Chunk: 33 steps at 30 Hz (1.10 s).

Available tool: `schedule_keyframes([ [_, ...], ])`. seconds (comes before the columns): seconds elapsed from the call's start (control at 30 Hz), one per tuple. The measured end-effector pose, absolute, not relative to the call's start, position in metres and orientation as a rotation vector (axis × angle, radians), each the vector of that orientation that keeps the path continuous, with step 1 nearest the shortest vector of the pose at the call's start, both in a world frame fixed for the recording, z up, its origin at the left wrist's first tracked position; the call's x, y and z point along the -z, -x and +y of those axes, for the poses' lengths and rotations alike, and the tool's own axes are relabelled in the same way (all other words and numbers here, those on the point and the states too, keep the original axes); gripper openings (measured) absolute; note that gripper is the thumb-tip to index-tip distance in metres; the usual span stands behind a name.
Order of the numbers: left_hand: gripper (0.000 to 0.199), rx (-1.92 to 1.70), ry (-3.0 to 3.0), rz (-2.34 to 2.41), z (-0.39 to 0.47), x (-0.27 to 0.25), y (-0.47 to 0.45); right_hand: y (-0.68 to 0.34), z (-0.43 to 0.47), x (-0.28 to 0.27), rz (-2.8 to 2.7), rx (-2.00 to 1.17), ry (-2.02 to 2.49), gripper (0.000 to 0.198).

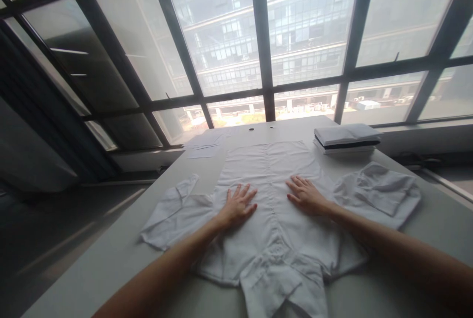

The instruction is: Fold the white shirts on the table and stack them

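A white blouse point(273, 180) lies spread on the table, its gathered seam running down the middle. Its collar or tie end point(281, 283) points toward me, and the sleeves fan out to both sides. My left hand point(238, 206) rests flat on the left half of the cloth with fingers spread. On the right half, my right hand point(306, 195) also presses flat, fingers stretched out. Neither hand grips the fabric. The left sleeve point(177, 212) lies beyond my left forearm, and the bunched right sleeve point(380, 195) lies past my right forearm.
The white table point(111, 264) carries a folded stack of white cloth with a dark layer point(347, 138) at the back right. Sheets of paper point(203, 145) lie at the back left. Large windows point(221, 32) stand behind the table, with a dark curtain point(48, 111) at left.
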State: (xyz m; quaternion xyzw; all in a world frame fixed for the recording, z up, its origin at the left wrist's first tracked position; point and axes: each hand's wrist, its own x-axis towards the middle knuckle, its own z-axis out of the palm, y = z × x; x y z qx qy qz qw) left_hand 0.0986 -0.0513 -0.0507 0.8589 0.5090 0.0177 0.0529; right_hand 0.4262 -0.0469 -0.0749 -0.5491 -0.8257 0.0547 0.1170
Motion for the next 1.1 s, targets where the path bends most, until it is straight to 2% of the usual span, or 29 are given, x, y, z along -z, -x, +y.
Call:
schedule_keyframes([
  [0.2,0.059,-0.095,-2.672,1.55,-0.022,0.053,-0.097,-0.429,-0.015,0.081,-2.386,-0.101,1.532,0.058],
  [0.5,0.051,-0.246,-2.811,1.428,-0.022,0.049,-0.095,-0.439,-0.026,0.074,-2.36,0.01,1.391,0.053],
  [0.77,0.058,-0.092,-2.62,1.733,0.007,0.054,-0.044,-0.456,-0.021,0.078,-2.351,-0.148,1.659,0.059],
  [1.1,0.061,-0.062,-2.575,1.799,0.012,0.059,-0.04,-0.455,-0.022,0.077,-2.319,-0.131,1.659,0.058],
])
